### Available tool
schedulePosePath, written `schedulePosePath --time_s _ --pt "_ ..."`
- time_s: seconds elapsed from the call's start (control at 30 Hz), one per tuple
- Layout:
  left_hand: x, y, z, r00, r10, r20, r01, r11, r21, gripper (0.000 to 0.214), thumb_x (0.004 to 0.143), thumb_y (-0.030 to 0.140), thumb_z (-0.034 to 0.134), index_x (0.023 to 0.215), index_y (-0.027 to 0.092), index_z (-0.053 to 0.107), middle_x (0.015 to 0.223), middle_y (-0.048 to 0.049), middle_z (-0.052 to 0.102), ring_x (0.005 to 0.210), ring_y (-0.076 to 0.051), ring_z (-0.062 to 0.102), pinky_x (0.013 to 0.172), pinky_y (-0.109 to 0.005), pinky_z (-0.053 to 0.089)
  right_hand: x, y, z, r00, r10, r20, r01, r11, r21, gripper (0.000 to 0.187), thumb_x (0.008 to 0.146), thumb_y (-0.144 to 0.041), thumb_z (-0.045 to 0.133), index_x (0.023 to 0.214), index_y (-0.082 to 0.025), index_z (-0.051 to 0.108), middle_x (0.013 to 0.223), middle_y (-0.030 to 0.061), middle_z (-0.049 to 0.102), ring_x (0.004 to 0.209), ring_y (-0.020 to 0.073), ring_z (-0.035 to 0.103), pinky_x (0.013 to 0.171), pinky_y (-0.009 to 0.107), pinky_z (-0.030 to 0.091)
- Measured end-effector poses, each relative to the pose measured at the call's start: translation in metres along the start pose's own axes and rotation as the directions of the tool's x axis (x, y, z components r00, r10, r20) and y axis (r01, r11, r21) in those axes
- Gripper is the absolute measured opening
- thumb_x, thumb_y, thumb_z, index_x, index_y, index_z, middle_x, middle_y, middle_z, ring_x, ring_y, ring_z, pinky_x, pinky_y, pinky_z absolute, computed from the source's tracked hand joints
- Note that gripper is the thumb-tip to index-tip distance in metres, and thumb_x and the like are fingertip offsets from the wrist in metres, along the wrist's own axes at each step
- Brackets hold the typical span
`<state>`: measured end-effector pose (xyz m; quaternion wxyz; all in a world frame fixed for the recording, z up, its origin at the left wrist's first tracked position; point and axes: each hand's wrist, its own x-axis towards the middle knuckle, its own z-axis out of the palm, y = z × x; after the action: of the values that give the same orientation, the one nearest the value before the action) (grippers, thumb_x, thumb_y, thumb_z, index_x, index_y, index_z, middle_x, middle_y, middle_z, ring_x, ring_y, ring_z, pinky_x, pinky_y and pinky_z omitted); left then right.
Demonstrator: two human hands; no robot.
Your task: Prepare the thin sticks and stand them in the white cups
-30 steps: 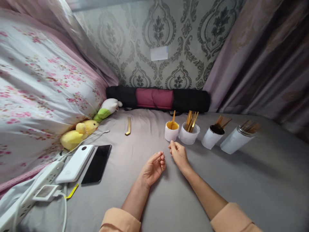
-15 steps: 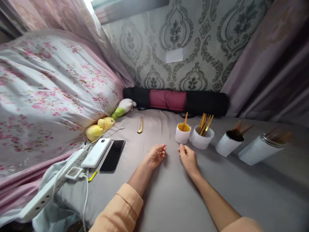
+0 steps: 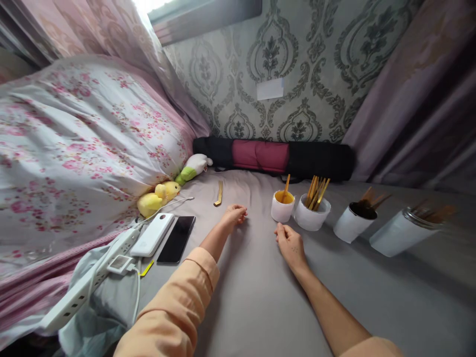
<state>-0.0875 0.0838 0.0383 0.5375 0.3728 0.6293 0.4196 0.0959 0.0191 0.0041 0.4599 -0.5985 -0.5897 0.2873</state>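
Reaching forward over the grey sheet, my left hand (image 3: pixel 235 215) has loosely bent fingers and nothing visible in it. Just beyond it lies a small stack of slim gold-coloured sticks (image 3: pixel 219 193) with thicker near ends, apart from my hand. My right hand (image 3: pixel 290 244) rests on the sheet in a loose fist; no object shows in it. In front of that hand stands a white cup (image 3: pixel 281 210) with a yellow inside and one gold stick. Beside it, a wider whitish tub (image 3: pixel 311 219) holds several gold sticks.
Farther right, a white-wrapped cup with a dark inside (image 3: pixel 349 225) and a white-wrapped jar (image 3: pixel 399 235) hold brownish sticks. A phone (image 3: pixel 176 240), a power bank (image 3: pixel 152 235), a power strip (image 3: pixel 87 287) and plush toys (image 3: pixel 154 201) lie left. A black-and-maroon roll (image 3: pixel 260 155) lines the wall.
My left hand has moved forward and slightly left, nearer the gold sticks. My right hand stays in place. The view has shifted slightly.
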Motion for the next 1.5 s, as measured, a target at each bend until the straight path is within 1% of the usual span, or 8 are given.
schedulePosePath --time_s 0.1,0.23,0.43,0.6,0.83,1.0,1.13,1.5 --pt "0.008 0.004 -0.005 0.998 0.053 -0.041 -0.046 0.987 0.154 0.01 0.069 0.02 0.059 0.072 0.013 0.052 0.061 -0.0013 0.055 0.044 -0.005 0.044 0.042 -0.017 0.032 0.0 0.001 0.001 1.0 -0.009 -0.005 0.009 1.0 0.012 0.045 0.084 -0.05 0.033 0.065 -0.016 0.055 0.05 0.0005 0.049 0.048 0.0126 0.046 0.049 0.023 0.033" --pt "0.02 0.007 -0.016 0.99 0.123 -0.076 -0.089 0.933 0.348 0.011 0.066 0.017 0.057 0.076 0.012 0.057 0.063 -0.0019 0.057 0.047 -0.007 0.046 0.043 -0.017 0.033 0.0 0.002 0.001 1.0 -0.018 -0.011 0.018 1.0 0.015 0.045 0.084 -0.05 0.033 0.065 -0.016 0.055 0.05 0.0005 0.049 0.048 0.0124 0.045 0.048 0.023 0.032" --pt "0.035 0.009 -0.034 0.967 0.235 -0.099 -0.134 0.798 0.588 0.018 0.064 0.014 0.053 0.079 0.011 0.063 0.067 -0.0045 0.061 0.06 -0.012 0.054 0.053 -0.021 0.039 0.0 0.003 0.002 1.0 -0.013 -0.007 0.013 1.0 0.012 0.044 0.084 -0.049 0.034 0.065 -0.016 0.055 0.051 0.0008 0.051 0.049 0.0123 0.045 0.049 0.022 0.032" --pt "0.04 0.017 -0.047 0.948 0.306 -0.09 -0.151 0.68 0.718 0.021 0.064 0.011 0.052 0.079 0.01 0.066 0.073 -0.0079 0.064 0.072 -0.016 0.058 0.064 -0.023 0.041 0.0 0.004 0.002 0.999 -0.033 -0.018 0.033 0.999 0.013 0.045 0.084 -0.05 0.033 0.065 -0.016 0.055 0.052 0.0015 0.053 0.049 0.0125 0.045 0.049 0.022 0.032" --pt "0.042 0.03 -0.067 0.932 0.35 -0.09 -0.132 0.563 0.816 0.024 0.066 0.011 0.05 0.083 0.01 0.067 0.082 -0.0108 0.065 0.081 -0.019 0.058 0.07 -0.024 0.041 -0.001 0.004 0.003 0.999 -0.034 -0.02 0.034 0.999 0.009 0.045 0.084 -0.05 0.033 0.065 -0.016 0.055 0.052 0.0018 0.052 0.048 0.0122 0.045 0.048 0.022 0.032" --pt "0.046 0.032 -0.082 0.931 0.348 -0.112 -0.089 0.515 0.853 0.022 0.067 0.015 0.051 0.083 0.012 0.067 0.079 -0.0104 0.065 0.079 -0.019 0.058 0.068 -0.024 0.041 -0.001 0.004 0.003 0.999 -0.039 -0.025 0.04 0.999 0.006 0.046 0.083 -0.051 0.032 0.064 -0.016 0.056 0.051 0.0018 0.05 0.048 0.0125 0.045 0.046 0.022 0.031" --pt "0.05 0.031 -0.092 0.93 0.346 -0.121 -0.066 0.482 0.874 0.022 0.067 0.017 0.052 0.083 0.013 0.067 0.08 -0.0096 0.065 0.079 -0.018 0.058 0.065 -0.022 0.04 -0.001 0.004 0.003 0.999 -0.04 -0.023 0.04 0.999 0.012 0.046 0.083 -0.051 0.033 0.064 -0.016 0.055 0.053 0.0023 0.053 0.049 0.0122 0.045 0.047 0.022 0.031" --pt "0.052 0.022 -0.096 0.928 0.358 -0.106 -0.053 0.408 0.911 0.021 0.07 0.019 0.051 0.085 0.015 0.065 0.088 -0.0086 0.065 0.081 -0.016 0.056 0.066 -0.021 0.039 -0.001 0.003 0.001 0.999 -0.034 -0.017 0.034 0.999 0.015 0.046 0.083 -0.052 0.033 0.064 -0.016 0.055 0.053 0.0028 0.055 0.049 0.0127 0.046 0.047 0.022 0.031"
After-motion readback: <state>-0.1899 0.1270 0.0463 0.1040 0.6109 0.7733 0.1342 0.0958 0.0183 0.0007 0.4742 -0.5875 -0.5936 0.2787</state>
